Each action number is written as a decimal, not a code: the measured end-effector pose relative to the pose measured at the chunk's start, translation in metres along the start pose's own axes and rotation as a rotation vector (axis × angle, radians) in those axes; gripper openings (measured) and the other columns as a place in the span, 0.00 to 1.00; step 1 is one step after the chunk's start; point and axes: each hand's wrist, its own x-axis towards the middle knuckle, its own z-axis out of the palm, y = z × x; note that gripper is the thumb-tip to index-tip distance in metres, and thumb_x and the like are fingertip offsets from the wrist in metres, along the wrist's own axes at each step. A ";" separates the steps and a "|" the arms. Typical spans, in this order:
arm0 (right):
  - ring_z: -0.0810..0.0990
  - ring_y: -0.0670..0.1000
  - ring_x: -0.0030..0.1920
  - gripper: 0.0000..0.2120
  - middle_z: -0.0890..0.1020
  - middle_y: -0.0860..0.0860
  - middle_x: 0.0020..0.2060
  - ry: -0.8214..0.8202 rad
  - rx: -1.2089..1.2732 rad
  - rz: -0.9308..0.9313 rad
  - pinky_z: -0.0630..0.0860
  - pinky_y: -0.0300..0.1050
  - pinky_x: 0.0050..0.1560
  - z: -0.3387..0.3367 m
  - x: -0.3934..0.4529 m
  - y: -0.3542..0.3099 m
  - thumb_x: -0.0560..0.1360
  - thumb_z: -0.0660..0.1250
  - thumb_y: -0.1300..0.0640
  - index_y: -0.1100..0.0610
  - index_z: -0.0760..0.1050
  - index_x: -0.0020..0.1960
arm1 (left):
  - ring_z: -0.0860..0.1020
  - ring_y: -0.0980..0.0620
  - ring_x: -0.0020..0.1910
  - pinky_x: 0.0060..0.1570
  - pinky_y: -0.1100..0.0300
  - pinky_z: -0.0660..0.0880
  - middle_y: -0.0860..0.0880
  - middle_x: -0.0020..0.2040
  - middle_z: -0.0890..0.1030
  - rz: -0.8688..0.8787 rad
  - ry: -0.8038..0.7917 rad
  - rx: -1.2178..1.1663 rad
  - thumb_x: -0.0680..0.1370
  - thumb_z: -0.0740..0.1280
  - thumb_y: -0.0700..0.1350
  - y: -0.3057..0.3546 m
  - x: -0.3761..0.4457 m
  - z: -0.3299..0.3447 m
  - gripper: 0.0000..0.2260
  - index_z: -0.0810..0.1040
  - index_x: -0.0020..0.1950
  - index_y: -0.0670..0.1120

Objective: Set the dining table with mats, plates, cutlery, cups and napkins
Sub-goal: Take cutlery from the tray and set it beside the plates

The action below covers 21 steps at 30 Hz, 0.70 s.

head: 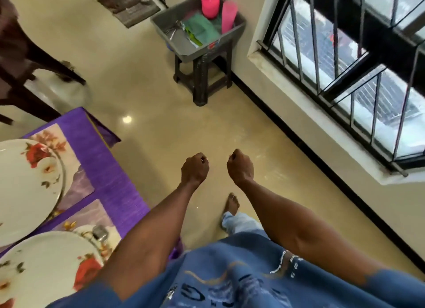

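Plates (27, 181) cut off at left edge, cutlery (175, 29) blurred.

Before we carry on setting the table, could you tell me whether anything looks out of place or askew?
Only one small thing: in the grey tub on the stool, one pink cup leans tilted against the rim, while the other stands upright. The two plates lie flat on their mats.

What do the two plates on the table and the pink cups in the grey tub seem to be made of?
The two plates look like glazed ceramic or melamine: glossy white, with printed red flowers and a thin metallic rim line. Which of the two, I cannot tell. The pink cups look like plastic: opaque, evenly coloured, with a dull sheen. The grey tub also looks like matte moulded plastic.
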 end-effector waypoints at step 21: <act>0.77 0.55 0.43 0.11 0.81 0.56 0.47 -0.137 -0.008 -0.107 0.70 0.44 0.40 -0.058 0.271 -0.140 0.76 0.58 0.61 0.58 0.77 0.54 | 0.77 0.40 0.54 0.48 0.53 0.73 0.42 0.51 0.82 -0.097 0.024 0.088 0.78 0.62 0.46 0.060 0.261 -0.069 0.08 0.79 0.48 0.45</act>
